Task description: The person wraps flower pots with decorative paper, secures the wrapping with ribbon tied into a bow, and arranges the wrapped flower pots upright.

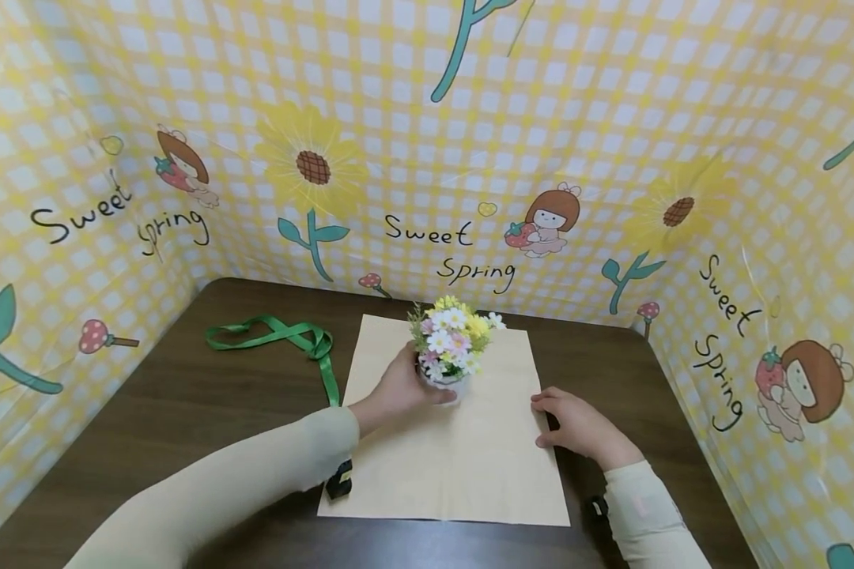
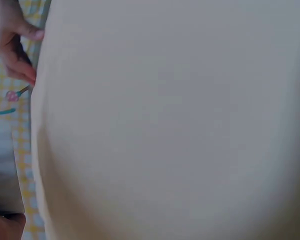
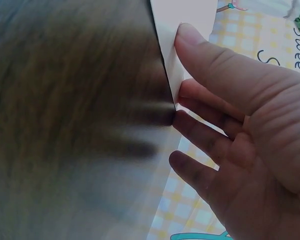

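My left hand point(image 1: 404, 393) grips the small white pot of a bunch of artificial flowers point(image 1: 450, 336), mostly white, pink and yellow. Beneath the potted flowers a large sheet of cream paper point(image 1: 498, 466) lies on the table. On the right, my right hand point(image 1: 576, 423) touches the paper's side edge with loosely bent, spread fingers. In the right wrist view, the thumb point(image 3: 190, 37) rests on or close against the paper point(image 3: 165, 25), with the fingertips along its edge. Paper fills most of the left wrist view, where the flowers cannot be seen.
A green ribbon point(image 1: 270, 330) lies looped left of the paper, one end running toward it. The dark wooden table point(image 1: 149, 442) is enclosed at the back and sides by yellow checked cloth point(image 1: 427, 150) with printed flowers and figures.
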Demonstrator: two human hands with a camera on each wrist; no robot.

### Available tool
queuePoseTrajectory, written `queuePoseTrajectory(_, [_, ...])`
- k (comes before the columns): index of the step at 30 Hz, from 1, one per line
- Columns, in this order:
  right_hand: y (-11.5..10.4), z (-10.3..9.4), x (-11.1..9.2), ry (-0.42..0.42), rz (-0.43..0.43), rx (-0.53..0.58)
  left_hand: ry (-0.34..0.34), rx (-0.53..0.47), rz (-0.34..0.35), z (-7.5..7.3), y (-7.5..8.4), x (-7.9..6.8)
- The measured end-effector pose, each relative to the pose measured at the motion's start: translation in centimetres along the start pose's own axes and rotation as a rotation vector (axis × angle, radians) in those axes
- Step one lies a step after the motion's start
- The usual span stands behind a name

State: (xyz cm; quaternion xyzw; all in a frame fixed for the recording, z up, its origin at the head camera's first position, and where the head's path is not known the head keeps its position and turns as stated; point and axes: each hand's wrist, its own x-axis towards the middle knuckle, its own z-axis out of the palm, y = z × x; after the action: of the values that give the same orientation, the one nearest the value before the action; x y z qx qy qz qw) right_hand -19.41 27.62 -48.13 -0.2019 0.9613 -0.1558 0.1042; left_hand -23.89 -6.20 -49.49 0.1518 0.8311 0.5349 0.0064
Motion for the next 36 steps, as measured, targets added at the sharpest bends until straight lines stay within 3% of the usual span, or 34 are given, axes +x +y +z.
queuePoseTrajectory(6, [0.0, 0.1, 0.0, -0.002, 0.014, 0.014, -0.013, -0.018, -0.011, 1.8, -1.1, -0.3])
queuePoseTrajectory(14, [0.3, 0.2, -0.2, 0.001, 0.027, -0.002, -0.034, 0.0, -0.001, 2.7, -1.5, 0.0])
queuePoseTrajectory(28, [0.1, 0.2, -0.4, 0.008, 0.028, 0.013, -0.086, 0.005, -0.011, 2.9, -1.2, 0.3])
queuePoseTrajectory(36, [0.2, 0.2, -0.1, 0.01, 0.019, 0.013, -0.206, 0.036, 0.003, 1.4, -1.7, 0.9])
